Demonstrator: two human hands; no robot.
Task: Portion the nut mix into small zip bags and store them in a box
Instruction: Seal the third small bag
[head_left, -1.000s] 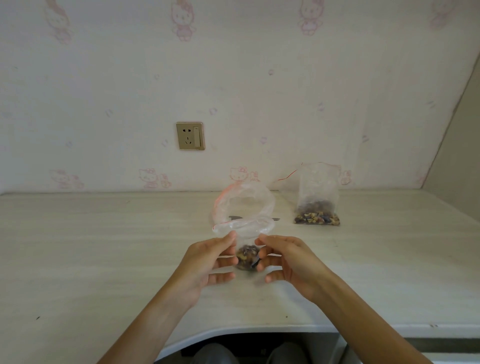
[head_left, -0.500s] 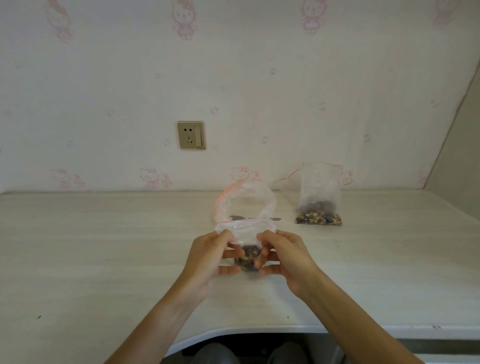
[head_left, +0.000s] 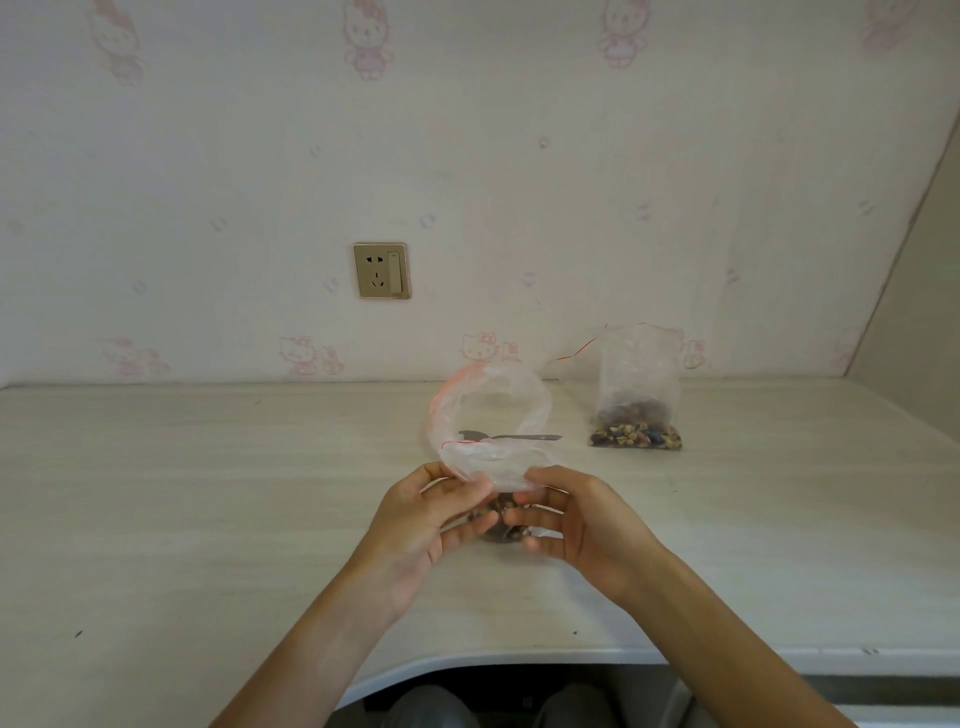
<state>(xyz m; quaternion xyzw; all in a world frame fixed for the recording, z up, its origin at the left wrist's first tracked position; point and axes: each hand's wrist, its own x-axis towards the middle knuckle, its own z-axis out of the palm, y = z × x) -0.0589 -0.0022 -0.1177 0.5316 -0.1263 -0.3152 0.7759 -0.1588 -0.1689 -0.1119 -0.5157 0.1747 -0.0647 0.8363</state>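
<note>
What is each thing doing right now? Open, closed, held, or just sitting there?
Small zip bag: mouth open, nuts inside, held by both hands.
Left hand: pinching the bag.
Right hand: pinching the bag.
Big nut mix bag: standing, top open.
Spoon: lying on table.

A clear zip bag (head_left: 488, 415) edged with a red seal line is seen, with brown and dark nut mix (head_left: 501, 525) inside. The desk (head_left: 208, 493) is patterned in pale wood grain. The wallpaper (head_left: 519, 182) is printed with pink cartoon cats; the socket (head_left: 382, 270) is coloured gold.
</note>
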